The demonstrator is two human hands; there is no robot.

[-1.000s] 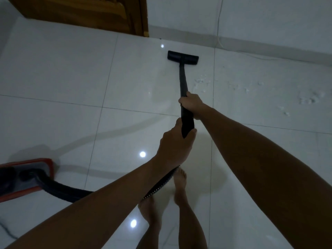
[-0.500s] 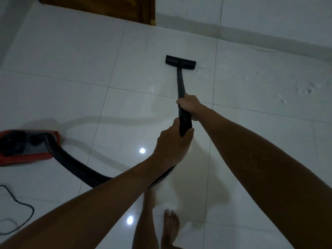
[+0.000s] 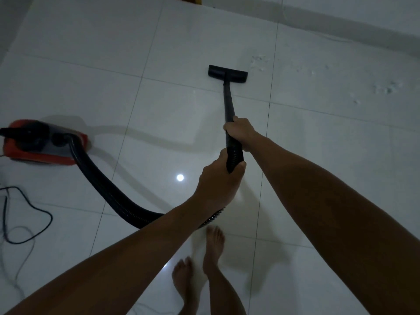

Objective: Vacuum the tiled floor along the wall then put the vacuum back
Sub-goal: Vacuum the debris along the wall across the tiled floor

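Pulled back from the wall (image 3: 341,10) since a second ago, the floor head (image 3: 228,74) now sits well out on the tiled floor (image 3: 91,64), and the red canister (image 3: 43,142) has come fully into view, well to the left of that head. The wand (image 3: 228,103) is clenched by the right hand (image 3: 239,133) just above the left hand (image 3: 219,185), which is wrapped round the ribbed hose (image 3: 109,192) end. Pale crumbs (image 3: 259,61) are left just right of the head, with more debris (image 3: 386,88) farther right, near the wall. The vacuuming pass is judged to be under way, far from finished. A push forward and rightward is called for next, with the cord (image 3: 29,205) by the canister kept clear.
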